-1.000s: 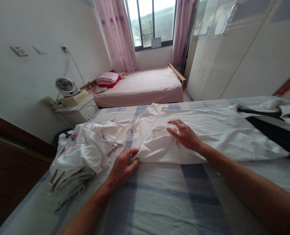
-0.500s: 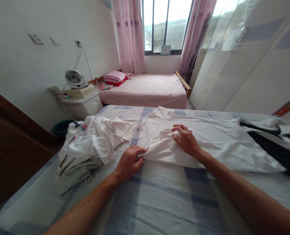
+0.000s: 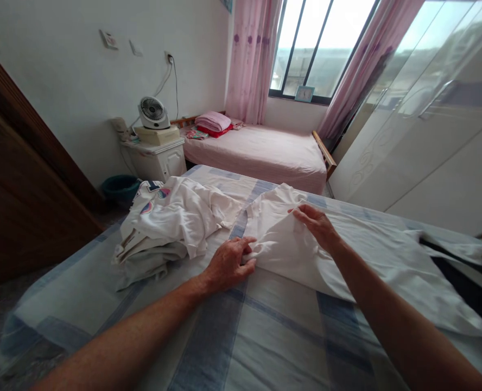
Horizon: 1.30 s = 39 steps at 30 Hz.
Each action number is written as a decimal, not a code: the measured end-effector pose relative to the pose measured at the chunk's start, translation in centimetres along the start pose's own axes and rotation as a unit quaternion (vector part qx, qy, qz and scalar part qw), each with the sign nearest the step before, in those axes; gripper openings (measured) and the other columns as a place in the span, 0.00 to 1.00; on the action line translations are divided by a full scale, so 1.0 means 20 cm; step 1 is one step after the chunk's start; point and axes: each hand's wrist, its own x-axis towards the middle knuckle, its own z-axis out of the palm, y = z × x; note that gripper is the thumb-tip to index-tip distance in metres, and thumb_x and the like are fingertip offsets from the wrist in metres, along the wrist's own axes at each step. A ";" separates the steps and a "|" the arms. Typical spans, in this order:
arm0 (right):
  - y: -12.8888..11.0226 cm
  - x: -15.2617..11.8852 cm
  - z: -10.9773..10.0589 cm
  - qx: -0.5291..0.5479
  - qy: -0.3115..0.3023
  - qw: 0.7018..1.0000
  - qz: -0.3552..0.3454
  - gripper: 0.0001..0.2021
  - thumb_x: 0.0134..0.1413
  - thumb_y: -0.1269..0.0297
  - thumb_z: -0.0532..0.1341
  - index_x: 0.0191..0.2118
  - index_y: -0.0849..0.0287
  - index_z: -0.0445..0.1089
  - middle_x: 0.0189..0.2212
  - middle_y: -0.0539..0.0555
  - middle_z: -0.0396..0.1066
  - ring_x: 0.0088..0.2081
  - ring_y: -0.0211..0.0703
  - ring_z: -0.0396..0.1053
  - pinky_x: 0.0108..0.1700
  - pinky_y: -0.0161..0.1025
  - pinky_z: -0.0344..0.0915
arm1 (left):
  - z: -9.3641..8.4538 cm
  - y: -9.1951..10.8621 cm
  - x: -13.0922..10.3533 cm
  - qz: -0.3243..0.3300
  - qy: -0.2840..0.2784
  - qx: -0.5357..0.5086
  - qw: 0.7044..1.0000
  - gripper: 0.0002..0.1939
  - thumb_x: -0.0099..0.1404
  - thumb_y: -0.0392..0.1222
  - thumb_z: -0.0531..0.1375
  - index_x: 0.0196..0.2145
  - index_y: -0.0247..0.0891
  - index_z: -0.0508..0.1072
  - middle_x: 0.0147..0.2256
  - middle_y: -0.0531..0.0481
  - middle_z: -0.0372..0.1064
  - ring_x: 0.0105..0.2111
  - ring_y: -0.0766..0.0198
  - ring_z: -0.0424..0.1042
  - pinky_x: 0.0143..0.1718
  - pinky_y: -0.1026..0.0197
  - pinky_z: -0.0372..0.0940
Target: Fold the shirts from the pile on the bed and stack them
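A white shirt (image 3: 363,244) lies spread across the blue checked bed sheet (image 3: 257,326). My left hand (image 3: 229,264) pinches the shirt's near left corner against the bed. My right hand (image 3: 316,221) grips a fold of the same shirt near its collar end and lifts it slightly. A crumpled pile of white clothes (image 3: 171,222) with coloured prints sits just left of the shirt.
A dark garment (image 3: 469,282) lies at the bed's right side. Beyond the bed stand a pink single bed (image 3: 265,155), a white nightstand (image 3: 159,157) with a small fan (image 3: 152,111), and a white wardrobe (image 3: 436,136) on the right. A brown wooden door (image 3: 25,201) is at left.
My right hand went from lying flat on the shirt to gripping and lifting a fold. My left hand kept its hold on the corner. The camera view swung left.
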 end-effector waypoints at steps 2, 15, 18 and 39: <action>-0.03 0.02 -0.02 0.037 0.013 0.999 -0.001 0.15 0.49 0.49 0.61 0.30 0.57 0.65 0.22 0.45 0.63 0.22 0.33 0.58 0.24 0.32 0.55 | 0.00 0.01 0.00 -0.008 -0.001 0.001 1.000 0.24 0.57 0.40 0.60 0.52 0.35 0.68 0.34 0.49 0.71 0.36 0.61 0.69 0.42 0.60 0.63; 0.01 0.33 0.13 -0.107 0.037 0.984 -0.138 0.13 0.51 0.53 0.57 0.29 0.58 0.66 0.23 0.46 0.62 0.27 0.35 0.57 0.30 0.34 0.55 | -0.02 0.02 0.01 -0.058 -0.007 -0.009 0.998 0.18 0.56 0.43 0.62 0.44 0.37 0.70 0.30 0.53 0.68 0.30 0.64 0.67 0.35 0.63 0.61; 0.03 0.33 0.17 -0.142 -0.001 0.980 -0.142 0.13 0.53 0.54 0.55 0.26 0.59 0.65 0.22 0.46 0.62 0.27 0.35 0.57 0.31 0.34 0.55 | -0.02 0.03 0.01 -0.074 0.004 -0.067 0.995 0.16 0.61 0.44 0.57 0.46 0.37 0.67 0.28 0.55 0.66 0.27 0.66 0.66 0.31 0.65 0.60; 0.15 -0.50 -0.51 -0.344 0.112 0.928 -0.092 0.17 0.57 0.59 0.54 0.51 0.56 0.66 0.48 0.59 0.69 0.46 0.47 0.69 0.46 0.46 0.67 | -0.08 -0.02 -0.01 0.126 -0.013 0.099 0.987 0.19 0.58 0.45 0.61 0.48 0.42 0.72 0.51 0.43 0.66 0.51 0.54 0.66 0.53 0.54 0.62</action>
